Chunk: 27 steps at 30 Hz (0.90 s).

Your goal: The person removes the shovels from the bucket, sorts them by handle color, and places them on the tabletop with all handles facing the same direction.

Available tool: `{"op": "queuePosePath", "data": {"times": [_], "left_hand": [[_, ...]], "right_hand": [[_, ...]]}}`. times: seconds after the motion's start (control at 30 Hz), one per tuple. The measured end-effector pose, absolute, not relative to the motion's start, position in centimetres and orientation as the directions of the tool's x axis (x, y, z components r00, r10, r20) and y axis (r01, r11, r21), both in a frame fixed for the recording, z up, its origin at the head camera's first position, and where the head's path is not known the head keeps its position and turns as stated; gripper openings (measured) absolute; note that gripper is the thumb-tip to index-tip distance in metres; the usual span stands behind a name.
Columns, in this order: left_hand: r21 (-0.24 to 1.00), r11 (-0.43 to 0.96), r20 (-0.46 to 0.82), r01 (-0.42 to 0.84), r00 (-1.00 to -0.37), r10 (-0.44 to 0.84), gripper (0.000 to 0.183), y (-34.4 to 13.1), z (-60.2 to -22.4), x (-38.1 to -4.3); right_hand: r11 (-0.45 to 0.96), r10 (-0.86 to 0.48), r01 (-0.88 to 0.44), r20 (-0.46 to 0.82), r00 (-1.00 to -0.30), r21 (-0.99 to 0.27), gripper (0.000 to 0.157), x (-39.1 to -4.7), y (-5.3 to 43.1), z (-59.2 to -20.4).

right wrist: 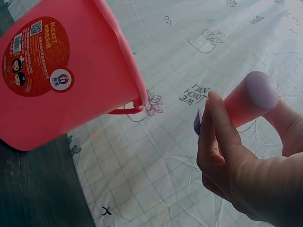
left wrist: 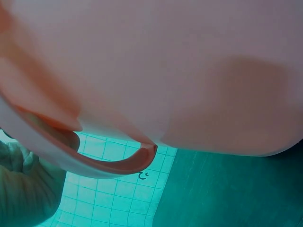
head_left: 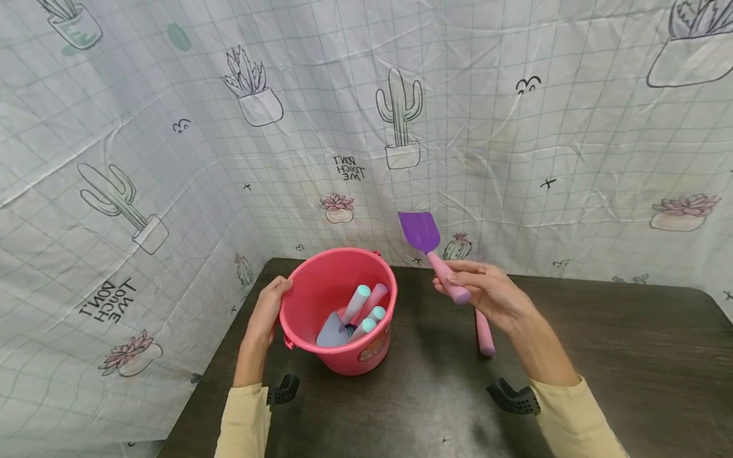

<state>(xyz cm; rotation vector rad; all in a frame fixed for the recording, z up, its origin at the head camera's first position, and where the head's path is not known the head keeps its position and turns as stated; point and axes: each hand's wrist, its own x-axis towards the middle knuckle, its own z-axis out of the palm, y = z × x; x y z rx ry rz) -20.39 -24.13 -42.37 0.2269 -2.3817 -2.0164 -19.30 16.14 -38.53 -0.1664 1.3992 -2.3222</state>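
Note:
A red plastic bucket (head_left: 309, 277) stands at the left of the dark table, its mouth toward me. My left hand (head_left: 265, 313) grips its rim on the left side; in the left wrist view the bucket wall (left wrist: 189, 94) hides most of the fingers. Inside lean several pale handles with mint ends (head_left: 357, 304), a pink handle (head_left: 375, 299) and a grey-blue blade (head_left: 333, 331). To the right of the bucket, my right hand (head_left: 497, 298) pinches a toy shovel (head_left: 420, 231) by its pink handle, purple blade upward, above the table.
Another pink handle (head_left: 485, 334) lies on the dark table (head_left: 424, 394) below my right hand; its far end is hidden. A printed cloth (head_left: 487, 159) hangs behind and to the left of the table. In the left wrist view, the bucket's carrying handle (left wrist: 109, 168) hangs along its side.

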Motion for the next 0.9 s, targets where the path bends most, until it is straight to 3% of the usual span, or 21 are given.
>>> {"op": "queuePosePath", "data": {"times": [0.23, 0.57, 0.8, 0.9], "left_hand": [[0.982, 0.159, -0.084, -0.103, -0.989, -0.124, 0.026, -24.2, -42.3, -20.5], [0.982, 0.157, -0.085, -0.102, -0.990, -0.110, 0.026, -24.2, -42.4, -20.3], [0.982, 0.160, -0.083, -0.101, -0.990, -0.117, 0.026, -24.3, -42.4, -20.3], [0.981, 0.162, -0.088, -0.106, -0.989, -0.117, 0.026, -24.3, -42.4, -20.3]], "right_hand": [[-0.444, -0.395, 0.298, -0.114, -0.912, -0.845, 0.068, -19.4, 16.9, -38.7], [-0.358, -0.396, 0.236, -0.082, -0.915, -0.903, 0.071, -19.2, 18.5, -39.7], [-0.357, -0.368, 0.230, -0.090, -0.925, -0.905, 0.058, -19.2, 19.8, -40.4], [-0.349, -0.367, 0.245, -0.109, -0.924, -0.904, 0.042, -19.0, 20.2, -40.7]]}}
